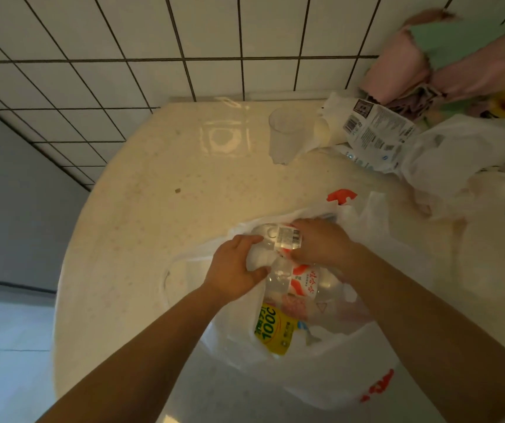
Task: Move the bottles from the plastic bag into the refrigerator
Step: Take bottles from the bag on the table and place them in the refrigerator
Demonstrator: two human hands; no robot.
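Both of your hands are down in the mouth of one white plastic bag (321, 374) that sits on the pale round table (141, 209). Your left hand (235, 270) curls its fingers around the side of a clear bottle (275, 236) with a white barcode label, and your right hand (321, 241) grips the same bottle from the other side, so it is held between them at the bag's opening. Below it, inside the bag, you can count two more: a clear bottle with a red-and-white label (301, 282) and a yellow-labelled bottle (272, 329) lying deeper. That makes three bottles visible; whether the bag hides others cannot be told. Farther back on the table stands one clear plastic cup (284, 135), just beside a crumpled printed package (373, 132), with another white bag (471, 154) heaped at the right.
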